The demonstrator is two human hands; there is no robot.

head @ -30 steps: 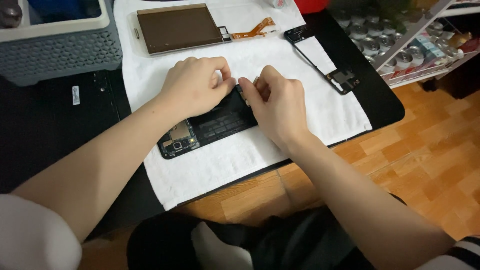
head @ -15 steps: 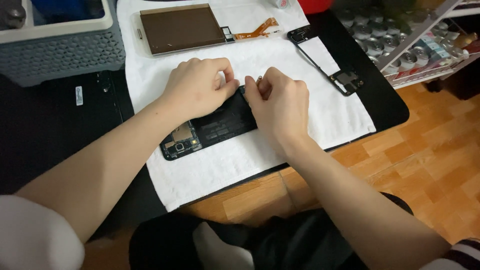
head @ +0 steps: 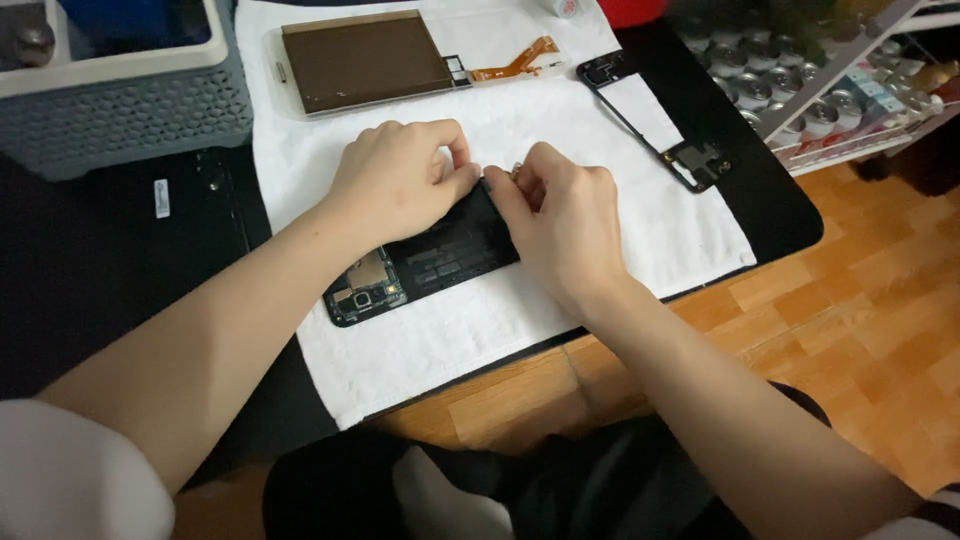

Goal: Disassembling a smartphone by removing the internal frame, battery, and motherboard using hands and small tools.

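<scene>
White towel (head: 640, 240) covers black table (head: 120, 270), wooden floor (head: 860, 330) beyond

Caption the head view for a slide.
Both hands, left and right, work on an opened phone on a white towel.

Black table (head: 770, 200) w/ rounded corner, white towel (head: 480, 340) spread over it. Orange-brown wood parquet floor (head: 860, 340) at right. Grey perforated basket (head: 120, 110) top left; wire rack (head: 850, 110) w/ small cans top right.
</scene>
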